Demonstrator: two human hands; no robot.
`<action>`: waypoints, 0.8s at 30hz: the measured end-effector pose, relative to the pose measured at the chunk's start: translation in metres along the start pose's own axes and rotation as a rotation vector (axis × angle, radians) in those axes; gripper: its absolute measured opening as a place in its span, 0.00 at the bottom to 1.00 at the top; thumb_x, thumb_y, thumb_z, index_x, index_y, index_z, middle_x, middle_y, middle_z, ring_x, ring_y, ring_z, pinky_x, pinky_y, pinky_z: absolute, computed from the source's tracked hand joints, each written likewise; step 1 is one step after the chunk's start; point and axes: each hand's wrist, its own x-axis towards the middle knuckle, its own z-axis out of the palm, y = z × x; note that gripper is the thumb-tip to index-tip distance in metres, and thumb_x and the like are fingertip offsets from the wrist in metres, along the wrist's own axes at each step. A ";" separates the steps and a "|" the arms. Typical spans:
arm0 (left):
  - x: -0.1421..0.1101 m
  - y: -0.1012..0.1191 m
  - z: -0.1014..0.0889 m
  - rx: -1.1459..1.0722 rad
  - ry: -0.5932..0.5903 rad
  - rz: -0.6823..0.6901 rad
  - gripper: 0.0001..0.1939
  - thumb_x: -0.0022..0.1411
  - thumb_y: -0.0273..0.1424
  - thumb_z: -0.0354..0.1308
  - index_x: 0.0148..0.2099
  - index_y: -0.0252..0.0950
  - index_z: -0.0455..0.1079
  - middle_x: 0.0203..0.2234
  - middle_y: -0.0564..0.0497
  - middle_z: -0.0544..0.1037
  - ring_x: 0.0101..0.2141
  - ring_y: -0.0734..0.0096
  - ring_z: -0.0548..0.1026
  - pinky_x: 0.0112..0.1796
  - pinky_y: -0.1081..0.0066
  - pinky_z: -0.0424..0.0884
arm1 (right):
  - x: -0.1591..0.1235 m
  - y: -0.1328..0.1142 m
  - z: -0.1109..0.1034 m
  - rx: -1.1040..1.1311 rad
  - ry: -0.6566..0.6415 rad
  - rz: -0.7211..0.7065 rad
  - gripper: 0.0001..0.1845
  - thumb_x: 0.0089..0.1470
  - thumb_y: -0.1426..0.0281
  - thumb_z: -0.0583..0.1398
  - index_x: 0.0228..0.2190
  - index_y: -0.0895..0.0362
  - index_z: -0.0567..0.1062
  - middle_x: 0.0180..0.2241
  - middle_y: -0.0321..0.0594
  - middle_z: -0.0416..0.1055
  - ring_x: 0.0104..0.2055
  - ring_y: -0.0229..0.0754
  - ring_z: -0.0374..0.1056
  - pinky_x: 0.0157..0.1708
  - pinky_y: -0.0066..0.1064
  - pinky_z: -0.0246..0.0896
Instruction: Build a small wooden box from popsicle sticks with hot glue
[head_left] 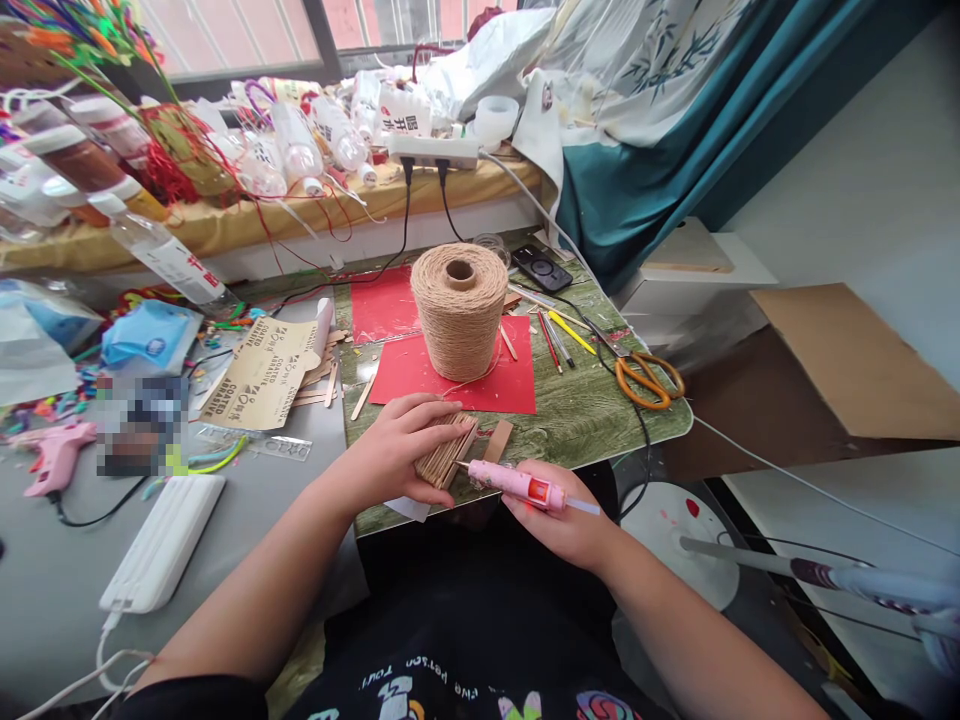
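Note:
My left hand (pixel 409 445) is wrapped over a small bundle of thin wooden sticks (pixel 448 455) at the table's front edge, fingers across its top and thumb along the near side. In my right hand (pixel 559 515) is a pink hot glue gun (pixel 517 484) with a clear glue stick poking out of its back. Its nozzle points left, close to the end of the stick bundle; whether it touches I cannot tell. A flat brown strip (pixel 498 440) lies just behind the nozzle. Beyond my hands a large spool of twine (pixel 459 315) stands upright on red paper (pixel 517 390).
Orange-handled scissors (pixel 649 381) lie at the right table edge, near pens (pixel 571 332) and a black phone (pixel 541 268). Sandpaper (pixel 262 370), a second pink glue gun (pixel 61 455) and a white power strip (pixel 162 545) lie left. Cables cross the table. Bottles (pixel 296 145) crowd the sill.

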 end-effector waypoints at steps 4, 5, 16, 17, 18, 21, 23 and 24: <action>0.000 0.000 0.000 -0.010 0.001 -0.002 0.51 0.52 0.64 0.68 0.72 0.46 0.65 0.64 0.39 0.72 0.62 0.42 0.68 0.63 0.45 0.66 | 0.000 0.001 0.001 0.018 0.020 0.002 0.08 0.64 0.67 0.60 0.31 0.53 0.74 0.29 0.35 0.72 0.32 0.40 0.68 0.36 0.32 0.64; 0.000 0.001 0.000 -0.012 0.003 -0.004 0.51 0.52 0.64 0.68 0.71 0.46 0.65 0.64 0.39 0.72 0.62 0.42 0.68 0.63 0.45 0.66 | 0.000 0.002 0.001 0.018 0.018 0.007 0.08 0.64 0.67 0.60 0.31 0.53 0.74 0.29 0.35 0.72 0.32 0.40 0.69 0.36 0.32 0.64; -0.001 0.001 0.000 0.006 -0.002 -0.011 0.51 0.53 0.64 0.67 0.71 0.45 0.65 0.65 0.39 0.72 0.62 0.43 0.69 0.63 0.46 0.65 | 0.002 0.003 -0.001 0.005 0.030 0.020 0.08 0.66 0.67 0.59 0.35 0.53 0.78 0.30 0.35 0.72 0.32 0.40 0.69 0.37 0.31 0.65; -0.001 0.001 0.000 0.006 -0.002 -0.011 0.51 0.53 0.64 0.67 0.71 0.45 0.65 0.65 0.39 0.72 0.62 0.43 0.69 0.63 0.46 0.65 | 0.002 0.004 -0.001 0.008 0.034 0.015 0.08 0.66 0.67 0.59 0.35 0.53 0.78 0.30 0.35 0.71 0.32 0.39 0.68 0.36 0.31 0.65; 0.000 0.001 0.000 0.007 -0.002 -0.012 0.51 0.53 0.64 0.67 0.71 0.45 0.65 0.65 0.39 0.72 0.63 0.43 0.69 0.63 0.46 0.65 | 0.002 0.005 -0.001 0.009 0.034 0.009 0.09 0.66 0.67 0.59 0.34 0.53 0.77 0.29 0.35 0.71 0.32 0.39 0.68 0.36 0.31 0.65; 0.000 0.002 0.000 0.006 -0.005 -0.016 0.51 0.52 0.64 0.67 0.71 0.45 0.65 0.65 0.39 0.72 0.63 0.42 0.69 0.63 0.46 0.65 | 0.002 0.006 -0.001 -0.005 0.029 0.008 0.10 0.66 0.66 0.59 0.32 0.53 0.75 0.28 0.34 0.69 0.31 0.39 0.67 0.35 0.30 0.64; 0.000 0.002 0.000 0.002 -0.007 -0.020 0.50 0.53 0.64 0.67 0.71 0.46 0.65 0.65 0.39 0.72 0.63 0.42 0.69 0.63 0.46 0.65 | 0.002 0.004 -0.001 -0.019 0.027 0.018 0.10 0.66 0.66 0.59 0.31 0.53 0.75 0.28 0.34 0.69 0.31 0.39 0.67 0.34 0.30 0.64; 0.000 0.002 0.000 -0.001 -0.007 -0.023 0.50 0.53 0.64 0.67 0.71 0.46 0.65 0.65 0.39 0.72 0.62 0.42 0.69 0.63 0.46 0.65 | 0.002 0.004 0.000 -0.027 0.024 0.022 0.11 0.66 0.66 0.59 0.31 0.53 0.75 0.28 0.34 0.69 0.31 0.39 0.67 0.35 0.30 0.64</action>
